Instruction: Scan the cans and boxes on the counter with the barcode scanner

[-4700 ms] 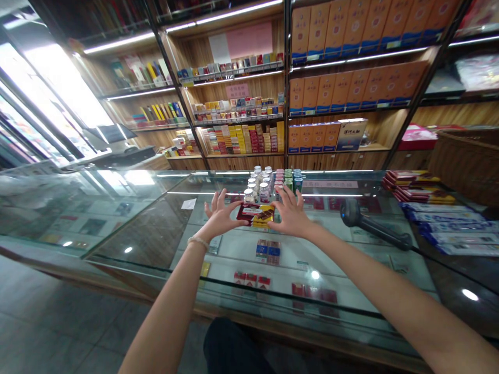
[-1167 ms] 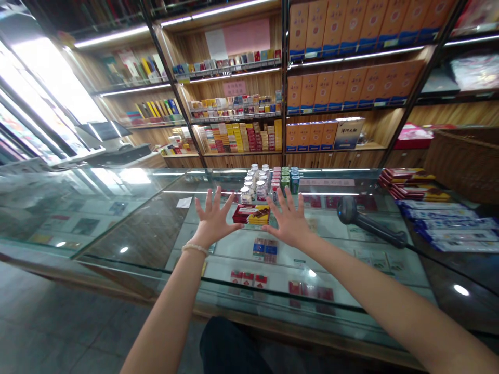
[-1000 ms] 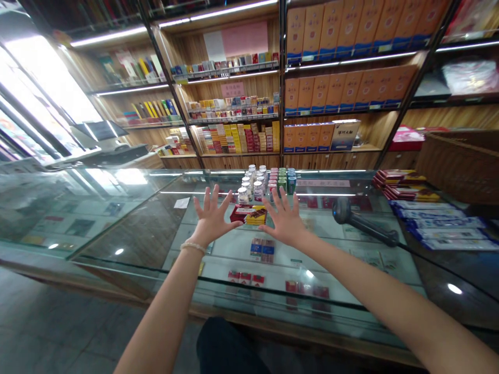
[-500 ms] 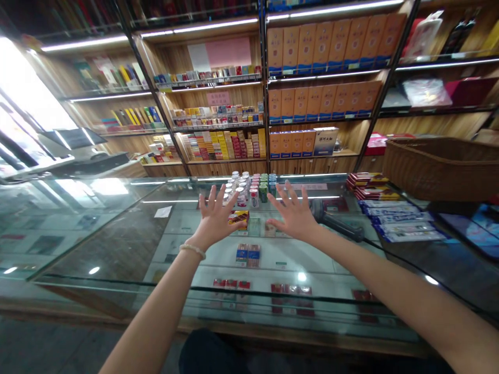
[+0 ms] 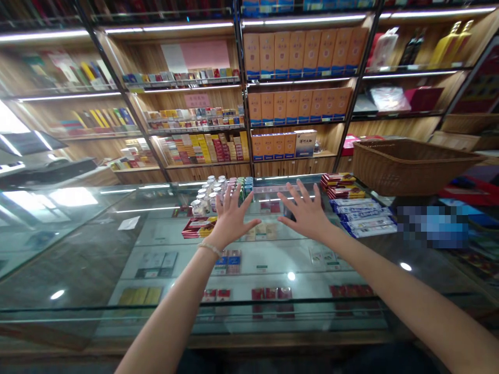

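Note:
My left hand [image 5: 233, 221] is spread open above the glass display counter [image 5: 156, 228], with a pale beaded bracelet on its wrist. It holds nothing. Small bottles and cans [image 5: 205, 195] stand behind its fingers, and red-and-yellow packets [image 5: 195, 227] lie just left of it. To its right, my right hand [image 5: 306, 214] has its fingers fanned out and is empty too. A dark object [image 5: 287, 212] shows only partly behind that hand. Blue-and-white packets [image 5: 364, 218] lie right of it. Whether either hand touches the glass, I cannot tell.
A wicker basket [image 5: 409, 166] stands at the counter's right, near stacked red-and-yellow packs [image 5: 341, 187]. Cigarette packs [image 5: 272, 295] lie under the glass. Behind are wall shelves with orange boxes [image 5: 296, 54]. A white paper slip [image 5: 128, 223] lies at left.
The view has turned right, so the counter and shelves sit further left. My hands have shifted right over the counter, still spread. The dark handheld scanner and its cable are now mostly hidden.

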Demonstrator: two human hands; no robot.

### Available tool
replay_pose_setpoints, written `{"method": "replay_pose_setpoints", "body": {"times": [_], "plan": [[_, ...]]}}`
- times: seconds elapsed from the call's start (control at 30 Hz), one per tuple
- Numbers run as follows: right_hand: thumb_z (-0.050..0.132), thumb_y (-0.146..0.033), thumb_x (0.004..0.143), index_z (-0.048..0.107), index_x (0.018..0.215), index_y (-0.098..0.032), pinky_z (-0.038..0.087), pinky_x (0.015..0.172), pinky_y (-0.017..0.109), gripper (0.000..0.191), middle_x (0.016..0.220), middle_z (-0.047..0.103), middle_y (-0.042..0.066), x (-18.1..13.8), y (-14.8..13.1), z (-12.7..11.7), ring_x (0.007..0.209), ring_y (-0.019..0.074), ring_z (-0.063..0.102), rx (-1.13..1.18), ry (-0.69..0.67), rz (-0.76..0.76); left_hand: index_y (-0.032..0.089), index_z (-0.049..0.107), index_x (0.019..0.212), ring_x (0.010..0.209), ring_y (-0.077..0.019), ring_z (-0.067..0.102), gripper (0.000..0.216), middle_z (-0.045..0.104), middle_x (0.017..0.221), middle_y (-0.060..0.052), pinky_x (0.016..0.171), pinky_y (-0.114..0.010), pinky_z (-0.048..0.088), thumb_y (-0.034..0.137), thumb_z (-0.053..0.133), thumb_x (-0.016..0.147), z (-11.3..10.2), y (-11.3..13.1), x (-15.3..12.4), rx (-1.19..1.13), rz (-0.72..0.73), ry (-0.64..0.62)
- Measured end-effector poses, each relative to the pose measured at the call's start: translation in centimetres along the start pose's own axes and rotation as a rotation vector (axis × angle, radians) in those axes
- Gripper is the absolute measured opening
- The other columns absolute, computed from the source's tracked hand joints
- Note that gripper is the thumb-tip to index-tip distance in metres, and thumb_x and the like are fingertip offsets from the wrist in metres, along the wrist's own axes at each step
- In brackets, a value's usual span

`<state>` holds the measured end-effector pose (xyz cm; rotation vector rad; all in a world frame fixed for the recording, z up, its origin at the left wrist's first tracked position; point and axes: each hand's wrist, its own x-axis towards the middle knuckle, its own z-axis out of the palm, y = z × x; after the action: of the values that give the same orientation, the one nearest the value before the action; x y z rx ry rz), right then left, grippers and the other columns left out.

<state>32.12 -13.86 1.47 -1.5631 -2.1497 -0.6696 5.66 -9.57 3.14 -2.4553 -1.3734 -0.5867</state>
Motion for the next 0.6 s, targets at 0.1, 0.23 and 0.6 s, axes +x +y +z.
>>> {"method": "replay_pose_setpoints", "body": {"times": [0.1, 0.23, 0.6], "plan": [[0.043, -0.071, 0.099, 0.046, 0.157, -0.029, 0.004, 0.122, 0.072, 0.072, 0.171, 0.032, 0.013, -0.9, 1.6, -0.2, 0.158, 0.0407, 0.019, -0.026, -0.005, 0.023, 0.030, 0.036, 0.162, 0.162, -0.0427, 0.000, 0.085, 0.015, 0.175, -0.017, 0.123, -0.074, 0.001, 0.063, 0.065, 0.090, 0.3, 1.8, 0.8, -0.008, 0.011, -0.022], [0.045, -0.069, 0.099, 0.048, 0.156, -0.028, 0.003, 0.123, 0.070, 0.071, 0.170, 0.034, 0.013, -2.1, 3.5, -0.2, 0.158, 0.0405, 0.019, -0.052, 0.004, 0.023, 0.030, 0.035, 0.163, 0.162, -0.0430, 0.002, 0.084, 0.015, 0.175, -0.017, 0.123, -0.075, 0.005, 0.062, 0.065, 0.091, 1.0, 3.4, 1.6, -0.024, 0.016, -0.037], [0.039, -0.068, 0.101, 0.050, 0.155, -0.026, 0.005, 0.124, 0.068, 0.069, 0.168, 0.037, 0.014, -3.9, 5.9, -0.3, 0.156, 0.0396, 0.024, -0.062, -0.044, 0.041, 0.028, 0.040, 0.160, 0.161, -0.0415, 0.012, 0.078, 0.023, 0.173, -0.016, 0.125, -0.072, 0.005, 0.062, 0.062, 0.093, 3.7, 5.1, 1.5, -0.056, 0.020, 0.049]]}}
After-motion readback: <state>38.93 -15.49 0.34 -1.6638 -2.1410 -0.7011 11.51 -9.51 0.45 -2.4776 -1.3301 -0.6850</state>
